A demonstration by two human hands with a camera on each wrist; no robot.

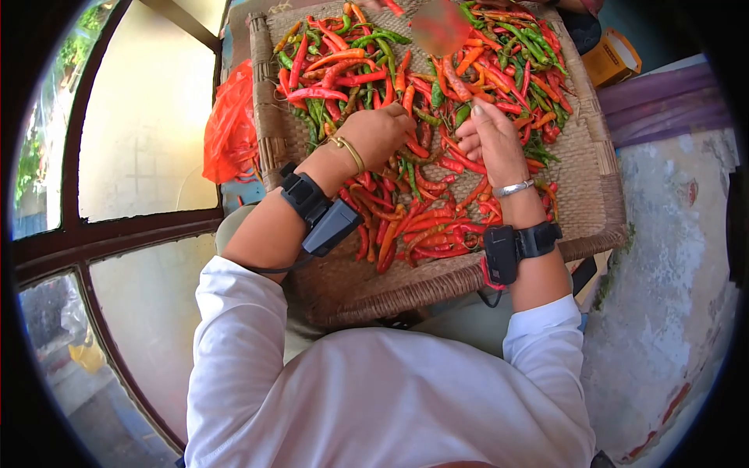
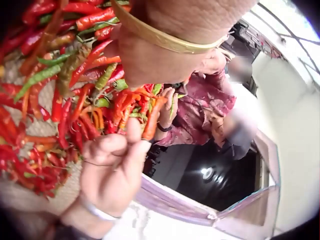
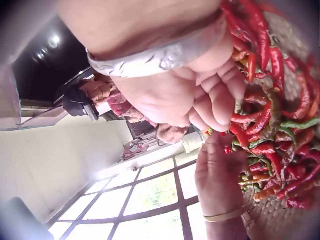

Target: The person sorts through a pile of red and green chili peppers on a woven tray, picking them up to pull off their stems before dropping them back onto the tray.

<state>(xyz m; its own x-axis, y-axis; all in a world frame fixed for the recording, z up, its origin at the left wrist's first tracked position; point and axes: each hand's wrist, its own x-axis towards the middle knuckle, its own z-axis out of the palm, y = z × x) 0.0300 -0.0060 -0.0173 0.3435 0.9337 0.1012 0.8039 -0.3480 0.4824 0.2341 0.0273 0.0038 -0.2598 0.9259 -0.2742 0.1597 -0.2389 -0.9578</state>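
Observation:
Red, orange and green chili peppers [image 1: 437, 226] lie heaped on a woven tray [image 1: 320, 281]. My left hand [image 1: 374, 134], with a gold-coloured bangle, reaches over the middle of the heap, fingers bent down among the peppers. In the left wrist view its fingertips are hidden; I cannot tell whether they hold a pepper. My right hand [image 1: 497, 144], with a silver bangle, is just to the right, its fingers curled. In the left wrist view its thumb and forefinger pinch the end of an orange chili pepper [image 2: 154, 119].
A red plastic bag [image 1: 232, 125] hangs by the tray's left side, near a framed window [image 1: 148, 109]. Another person [image 2: 202, 107] sits across the tray, one hand [image 2: 169, 107] at the peppers. An orange-yellow box [image 1: 611, 58] stands beyond the tray's right corner.

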